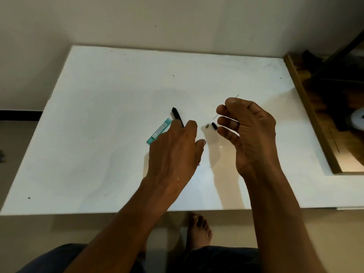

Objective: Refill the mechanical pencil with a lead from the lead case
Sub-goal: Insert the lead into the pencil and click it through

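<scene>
Person seated at a white table (98, 115), both bare forearms reaching in from below. Right hand (250, 133) was raised above the tabletop, palm turned toward the left, thumb and forefinger pinched closed on a thin pencil lead (226, 107); the lead ran diagonally, one end poking out past the thumb tip toward the far side, the other end showing below the forefinger. Remaining fingers of that hand were loosely curled and apart, holding nothing. Left hand (175, 152) lay knuckles-up over the mechanical pencil (177, 116), fingers bent down around its near part; only the far, dark end of the pencil stuck out beyond the knuckles, angled away to the left. Whether the fingers actually gripped the barrel or merely rested on it could not be told. The teal lead case (158, 132) lay flat on the table just left of that hand, its near-right edge partly hidden under it. Between the two hands, on the table, sat a small black cap (214, 126) and just beside it a smaller grey piece (207, 126), not touching. A wooden board (313, 119) bordered the table's right edge
</scene>
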